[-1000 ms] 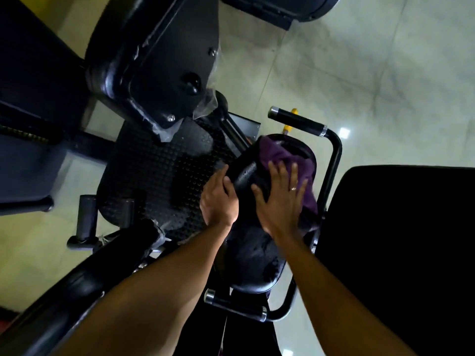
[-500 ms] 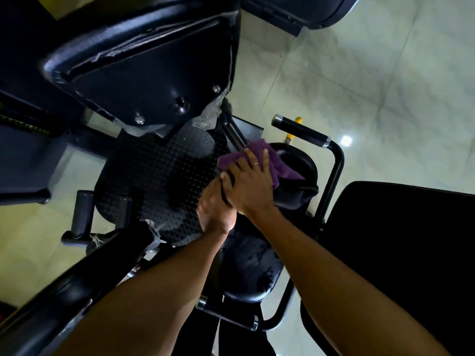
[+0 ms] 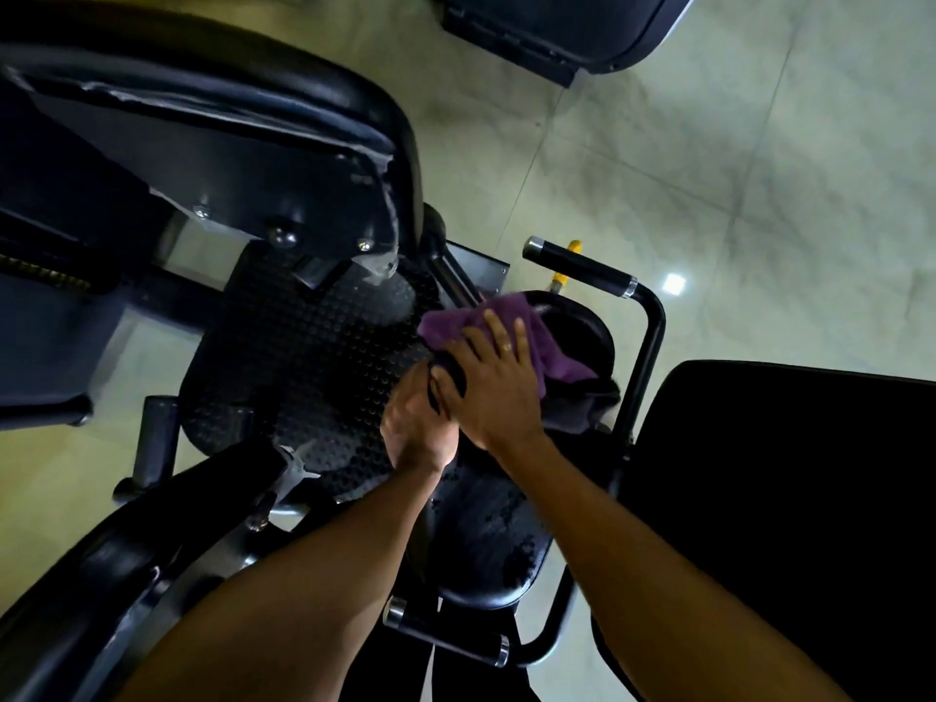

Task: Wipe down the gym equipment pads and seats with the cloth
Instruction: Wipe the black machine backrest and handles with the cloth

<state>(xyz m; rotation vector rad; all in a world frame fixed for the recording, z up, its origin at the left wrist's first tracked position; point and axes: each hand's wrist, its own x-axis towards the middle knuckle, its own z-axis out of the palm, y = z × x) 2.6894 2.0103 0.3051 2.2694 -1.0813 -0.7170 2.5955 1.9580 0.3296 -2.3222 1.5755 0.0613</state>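
Head view: your right hand lies on the purple cloth, its fingers nearly straight and spread, pressing the cloth onto the far left edge of the black seat. They are flat on it rather than closed around it. The cloth's right half drapes over the seat's far end, and a grey fold below it is too dark to tell from the padding. Your left hand sits just beside and partly under the right one at the seat's left edge. Its fingers are covered, so you cannot tell whether they grip anything. A chrome-tipped handle stands beyond the seat, with a yellow knob half hidden behind it, and a second handle crosses below the seat. Left of the seat is a studded footplate, partly hidden by a torn black pad. The right-hand pad is a black shape without detail, cut off by the frame.
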